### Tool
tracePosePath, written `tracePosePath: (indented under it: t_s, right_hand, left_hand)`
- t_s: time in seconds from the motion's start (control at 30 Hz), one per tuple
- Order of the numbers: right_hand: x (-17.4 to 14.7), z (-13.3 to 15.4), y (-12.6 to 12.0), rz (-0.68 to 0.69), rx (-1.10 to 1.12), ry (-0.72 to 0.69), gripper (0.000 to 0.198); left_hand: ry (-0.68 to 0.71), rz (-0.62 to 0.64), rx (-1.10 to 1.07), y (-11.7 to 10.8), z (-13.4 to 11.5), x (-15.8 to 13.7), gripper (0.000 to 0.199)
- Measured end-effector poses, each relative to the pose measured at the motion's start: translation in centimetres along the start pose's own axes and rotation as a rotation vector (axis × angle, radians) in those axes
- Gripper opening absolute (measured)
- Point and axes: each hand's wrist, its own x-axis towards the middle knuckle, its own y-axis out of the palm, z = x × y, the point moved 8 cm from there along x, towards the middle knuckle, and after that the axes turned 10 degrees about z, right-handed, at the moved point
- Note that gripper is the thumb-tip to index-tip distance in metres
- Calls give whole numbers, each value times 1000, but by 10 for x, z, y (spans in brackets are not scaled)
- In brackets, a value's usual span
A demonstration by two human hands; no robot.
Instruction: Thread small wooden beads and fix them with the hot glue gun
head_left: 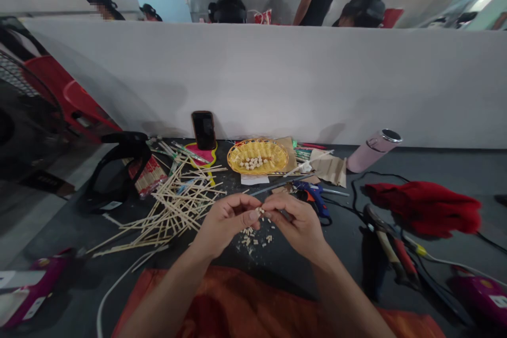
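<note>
Orange cloth fills the bottom centre of the frame, and both forearms rise over it to meet mid-frame. Left hand and right hand are pinched together, fingertips closed on a small pale wooden piece held just above the dark worktop. Directly under the hands lies a scatter of similar cut bits; more of them sit in the yellow basket above centre. A heap of thin wooden sticks spreads to the left, and a blue glue gun lies just right of the hands.

By the look of it, the step in hand is fitting or separating one tiny piece; the next move would call for a steady pinch and careful alignment of something that small.

No writing is readable: the phone is dark, and the pink bottle shows no legible label.
</note>
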Motion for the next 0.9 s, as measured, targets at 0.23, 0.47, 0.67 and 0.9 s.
tracePosePath:
  t_s: [0.23,0.47,0.67,0.9]
  right_hand:
    - [0,-3,0,-7,0,35,10]
    - [-1,-9,1,-25,28,108,9]
    - [-3,-21,6,34,70,205,15]
    - [-22,-40,-3,62,99,308,23]
  left_hand:
    - [-7,-32,10,-3,4,0,21]
    - [-20,-40,-99,-1,11,2,16]
    - [-84,-77,-281,-1,28,-1,13]
    - [-176,-133,-371,-5,53,-8,18]
